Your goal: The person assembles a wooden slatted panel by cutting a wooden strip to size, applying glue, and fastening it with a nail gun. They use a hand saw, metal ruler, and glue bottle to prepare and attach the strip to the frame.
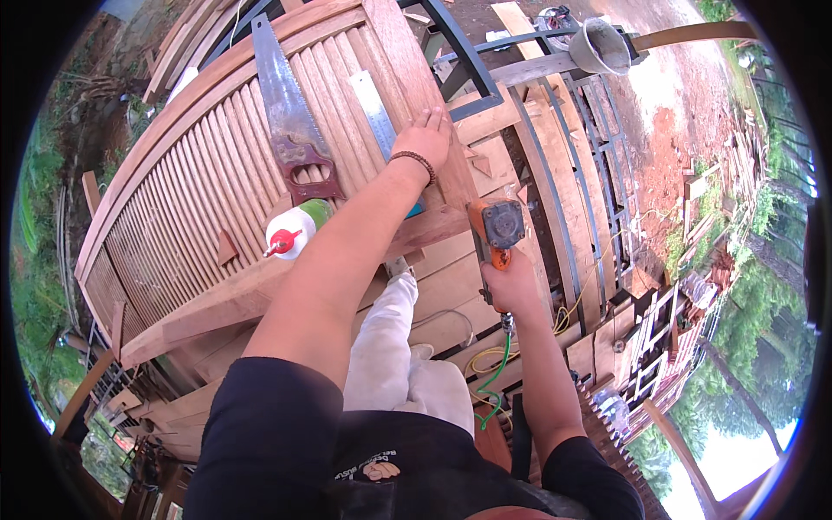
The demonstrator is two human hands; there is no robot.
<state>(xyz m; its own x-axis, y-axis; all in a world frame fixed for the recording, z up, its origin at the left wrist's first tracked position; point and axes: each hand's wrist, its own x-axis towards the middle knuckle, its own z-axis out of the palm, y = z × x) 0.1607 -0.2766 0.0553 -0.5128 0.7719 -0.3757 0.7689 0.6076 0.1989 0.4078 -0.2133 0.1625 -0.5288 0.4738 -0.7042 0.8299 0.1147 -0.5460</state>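
Note:
My left hand (425, 141) lies flat, fingers stretched out, on the frame of a slatted wooden shutter panel (178, 325). My right hand (513, 282) grips an orange and black air nail gun (503, 224) with a green coiled hose (495, 394). The gun's head is close to the panel's right corner; whether it touches the wood I cannot tell. On the slats rest a handsaw (286, 95) with a brown handle and a steel try square (371, 106), its blue stock partly hidden by my left forearm. Beside that forearm is a white glue bottle (293, 232) with a red cap.
Wooden planks (555, 186) on a dark metal frame (472, 69) extend to the right of the panel. A grey bucket (600, 48) stands at the far right. A yellow hose (568, 316) trails across the boards. Small wood offcuts (227, 249) lie on the slats.

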